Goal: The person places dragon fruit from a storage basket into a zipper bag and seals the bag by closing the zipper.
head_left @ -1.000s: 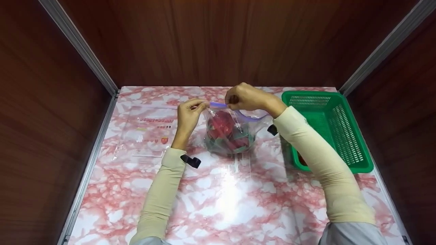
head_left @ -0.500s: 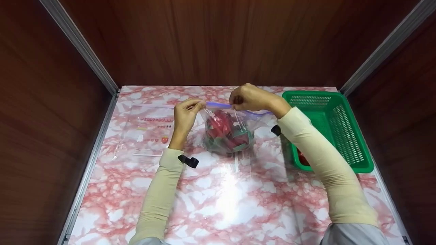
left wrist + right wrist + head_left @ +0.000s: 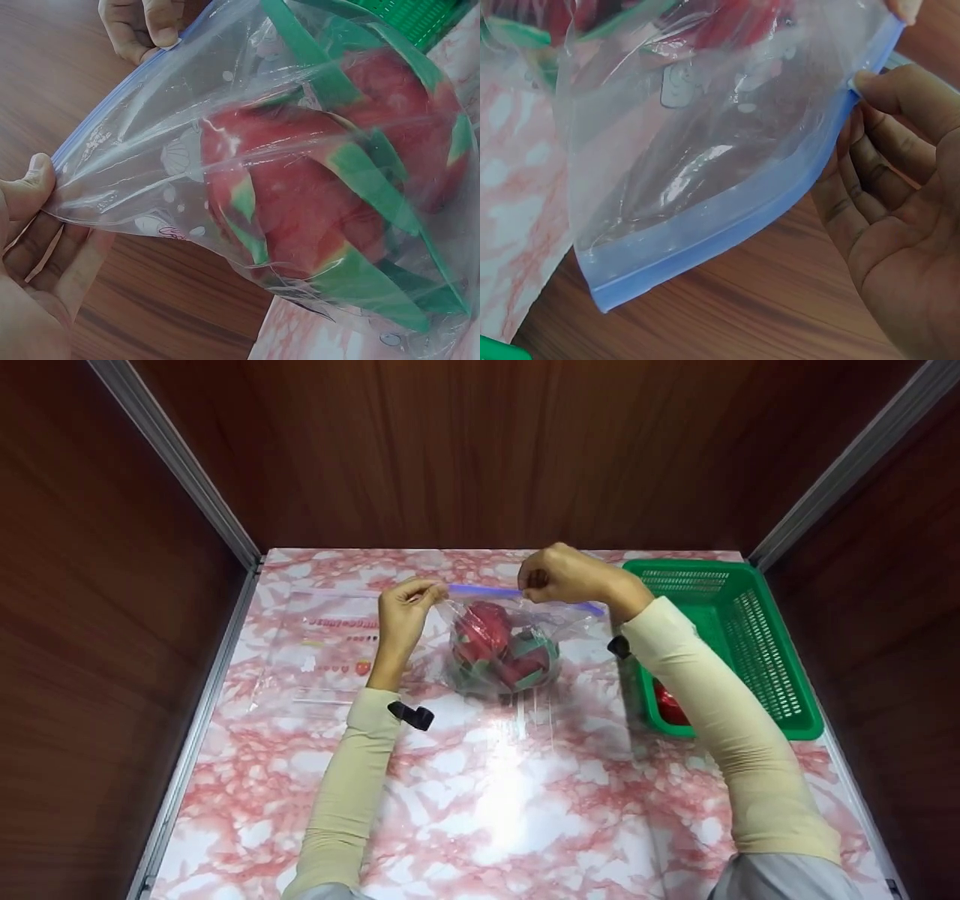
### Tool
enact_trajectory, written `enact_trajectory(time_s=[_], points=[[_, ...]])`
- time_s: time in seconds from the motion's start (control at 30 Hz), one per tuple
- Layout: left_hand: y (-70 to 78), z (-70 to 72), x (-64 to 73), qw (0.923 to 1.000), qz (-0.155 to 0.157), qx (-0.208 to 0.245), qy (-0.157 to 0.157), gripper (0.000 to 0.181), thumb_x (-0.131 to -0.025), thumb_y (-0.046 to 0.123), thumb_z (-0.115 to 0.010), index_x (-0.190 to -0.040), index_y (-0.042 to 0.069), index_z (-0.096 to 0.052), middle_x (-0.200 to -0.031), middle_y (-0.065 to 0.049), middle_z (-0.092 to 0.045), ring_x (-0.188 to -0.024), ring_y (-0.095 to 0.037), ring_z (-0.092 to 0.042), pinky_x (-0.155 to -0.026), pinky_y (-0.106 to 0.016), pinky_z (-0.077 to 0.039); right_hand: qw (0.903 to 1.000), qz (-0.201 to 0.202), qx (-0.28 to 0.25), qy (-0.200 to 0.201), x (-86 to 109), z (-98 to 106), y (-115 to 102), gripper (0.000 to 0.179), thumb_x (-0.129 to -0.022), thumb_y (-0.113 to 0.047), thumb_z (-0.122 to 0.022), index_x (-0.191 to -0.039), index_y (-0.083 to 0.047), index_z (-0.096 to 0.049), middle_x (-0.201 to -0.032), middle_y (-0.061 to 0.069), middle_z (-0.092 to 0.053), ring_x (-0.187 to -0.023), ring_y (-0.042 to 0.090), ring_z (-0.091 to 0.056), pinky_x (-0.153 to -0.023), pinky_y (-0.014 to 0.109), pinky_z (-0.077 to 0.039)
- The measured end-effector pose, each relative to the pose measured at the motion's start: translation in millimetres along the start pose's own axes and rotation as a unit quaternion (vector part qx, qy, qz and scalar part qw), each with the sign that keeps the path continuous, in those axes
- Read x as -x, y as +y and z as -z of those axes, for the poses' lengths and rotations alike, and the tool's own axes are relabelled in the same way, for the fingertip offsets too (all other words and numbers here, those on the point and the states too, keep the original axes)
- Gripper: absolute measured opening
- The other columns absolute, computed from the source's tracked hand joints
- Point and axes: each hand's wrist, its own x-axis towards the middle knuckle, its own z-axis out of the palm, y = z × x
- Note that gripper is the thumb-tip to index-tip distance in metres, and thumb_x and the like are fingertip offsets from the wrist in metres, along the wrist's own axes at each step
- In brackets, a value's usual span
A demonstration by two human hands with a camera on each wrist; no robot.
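bag: the clear zip bag (image 3: 112, 180) is over the worktop (image 3: 420, 817), closer to the far edge, roughly midway between the left and right edges. can't tell if its bottom is touching down.
left hand: my left hand (image 3: 403, 604) has thumb and fingers pinching the bag's top corner, right at the end of the blue strip (image 3: 705, 266).
right hand: my right hand (image 3: 568, 577) is grasping the small white tab (image 3: 853, 85) on that strip, thumb on the near side. it sits partway along, with more strip running on to the right.
fruit: two dragon fruits (image 3: 285, 187), red with green flaps, side by side inside the bag.
basket: green basket (image 3: 761, 649) up in the far right corner, some shiny red thing (image 3: 670, 706) showing in it, half behind my sleeve (image 3: 720, 720).
flat stuff: printed clear plastic (image 3: 322, 660) lying near the left edge.
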Motion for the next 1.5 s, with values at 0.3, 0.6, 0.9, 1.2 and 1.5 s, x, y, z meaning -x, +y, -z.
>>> enact_trajectory(time_s=[0.3, 0.6, 0.9, 1.2, 1.5], points=[[0.8, -0.3, 0.6, 0.9998, 0.013, 0.014, -0.002, 0.008, -0.094, -0.006, -0.075, -0.097, -0.013, -0.079, -0.089, -0.012, -0.080, -0.079, -0.004, -0.075, -0.082, -0.025, -0.066, 1.0000, 0.000, 0.002, -0.006, 2.3, 3.2, 1.1, 0.006, -0.097, -0.007, -0.074, -0.099, -0.001, -0.076, -0.091, 0.013, -0.075, -0.079, 0.021, -0.069, -0.073, 0.037, -0.060], [1.6, 0.4, 1.3, 0.9999, 0.011, 0.008, 0.001, 0.008, -0.094, -0.004, -0.076, -0.095, -0.011, -0.079, -0.086, -0.008, -0.079, -0.079, -0.004, -0.074, -0.083, -0.025, -0.066, 0.9999, 0.004, 0.007, -0.007, 3.6, 6.3, 0.6, 0.005, -0.096, -0.006, -0.074, -0.099, -0.002, -0.076, -0.090, 0.013, -0.076, -0.080, 0.021, -0.069, -0.074, 0.037, -0.060], [0.0, 2.3, 0.6, 0.9999, 0.011, 0.005, 0.002, 0.008, -0.094, -0.002, -0.077, -0.096, -0.009, -0.080, -0.088, -0.009, -0.080, -0.080, -0.004, -0.075, -0.083, -0.024, -0.065, 0.9998, -0.010, 0.012, -0.007, 5.8, 7.2, 2.2, 0.007, -0.096, -0.008, -0.075, -0.100, -0.002, -0.076, -0.091, 0.012, -0.075, -0.080, 0.020, -0.067, -0.073, 0.035, -0.059], [-0.9, 3.8, -0.7, 0.9999, 0.013, 0.005, 0.003, 0.008, -0.095, -0.004, -0.074, -0.098, -0.011, -0.079, -0.089, -0.009, -0.080, -0.080, -0.003, -0.075, -0.083, -0.023, -0.065, 0.9999, 0.000, 0.011, -0.003, 9.9, 8.6, 4.6, 0.005, -0.096, -0.007, -0.075, -0.098, -0.003, -0.076, -0.089, 0.011, -0.075, -0.078, 0.018, -0.066, -0.071, 0.033, -0.057], [-2.4, 4.7, 0.0, 0.9998, 0.017, 0.009, 0.005, 0.009, -0.096, -0.006, -0.072, -0.098, -0.011, -0.079, -0.087, -0.005, -0.079, -0.080, -0.004, -0.074, -0.080, -0.022, -0.064, 0.9999, -0.012, 0.007, -0.008, 14.9, 9.8, 7.8, 0.006, -0.096, -0.009, -0.075, -0.098, -0.003, -0.076, -0.089, 0.011, -0.075, -0.077, 0.016, -0.066, -0.071, 0.033, -0.057]])
